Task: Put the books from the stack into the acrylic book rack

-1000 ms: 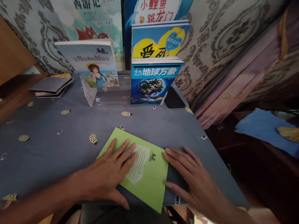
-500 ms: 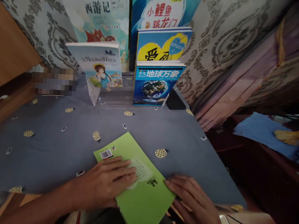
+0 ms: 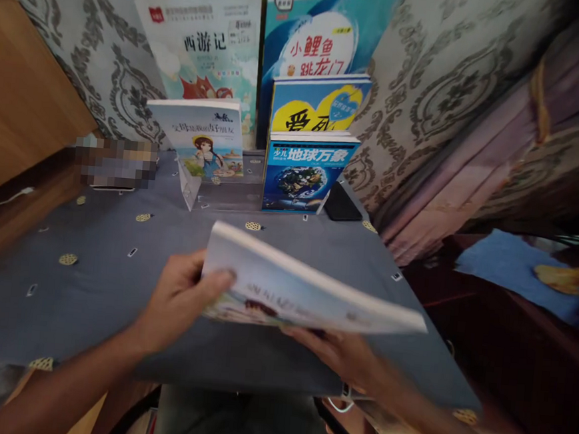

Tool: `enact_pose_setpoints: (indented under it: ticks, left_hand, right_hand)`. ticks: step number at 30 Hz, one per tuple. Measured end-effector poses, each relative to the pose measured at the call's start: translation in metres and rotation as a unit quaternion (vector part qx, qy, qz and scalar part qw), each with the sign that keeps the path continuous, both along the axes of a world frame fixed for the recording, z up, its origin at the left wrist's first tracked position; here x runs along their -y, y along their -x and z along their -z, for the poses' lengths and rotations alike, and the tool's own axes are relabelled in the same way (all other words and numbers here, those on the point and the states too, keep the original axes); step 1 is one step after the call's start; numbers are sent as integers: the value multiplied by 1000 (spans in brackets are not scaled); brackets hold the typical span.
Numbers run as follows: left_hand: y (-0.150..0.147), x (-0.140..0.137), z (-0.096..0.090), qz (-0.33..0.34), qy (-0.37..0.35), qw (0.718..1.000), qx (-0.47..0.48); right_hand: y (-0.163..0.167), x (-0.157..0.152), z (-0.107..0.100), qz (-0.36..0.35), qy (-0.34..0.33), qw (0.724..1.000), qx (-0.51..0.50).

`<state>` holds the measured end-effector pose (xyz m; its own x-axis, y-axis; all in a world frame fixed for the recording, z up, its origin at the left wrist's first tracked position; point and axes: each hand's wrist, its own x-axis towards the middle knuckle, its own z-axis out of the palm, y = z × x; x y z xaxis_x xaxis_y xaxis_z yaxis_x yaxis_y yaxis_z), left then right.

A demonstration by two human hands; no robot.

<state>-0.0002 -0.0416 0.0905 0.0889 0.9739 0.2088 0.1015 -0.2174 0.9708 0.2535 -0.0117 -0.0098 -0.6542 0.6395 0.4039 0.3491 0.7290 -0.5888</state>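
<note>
in the middle of the frame i had a paperback (image 3: 309, 282) up off the grey tablecloth (image 3: 113, 297), tilted so that its left end stood higher than its right, its pale page edges along the top. the cover was blurred, so its lettering could not be read.

my left hand (image 3: 177, 298), just left of centre, was closed on the book's left end: thumb flat across the front cover, the other fingers mostly hidden behind it. my right hand (image 3: 341, 358), right of centre and lower, lay at the bottom edge with fingers stretched along beneath; its thumb was out of sight, so i could not tell whether it pinched the book or only propped it.

i judged it light and thin enough for one hand, with a bendy cover; the top edge looked slightly bowed. the smooth cover might slide under a dry thumb, and the corners and loose page edges seemed the parts likeliest to crease. the surest hold, to my mind, was thumb and fingers across the whole thickness, so the leaves could not fan open, with the other palm under the drooping right end.

beyond it, in the upper middle, a clear stand (image 3: 188, 185) held a pale book (image 3: 209, 130), with a blue earth book (image 3: 297, 177) to its right and a black phone (image 3: 344, 201) just beside that.
</note>
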Motion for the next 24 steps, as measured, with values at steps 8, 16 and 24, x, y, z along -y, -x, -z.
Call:
enact_pose_setpoints:
  ticks: [8,16,24]
  left_hand:
    - [6,-61,37,-90,92,978,162]
    - [35,-78,79,-78,96,983,-137]
    - [46,-77,76,-65,-126,858,-494]
  right_hand:
    - [21,-12,-23,24,389,909,-146]
    - [18,-23,-17,63,511,847,-131]
    - [13,-31,-21,110,453,884,-44]
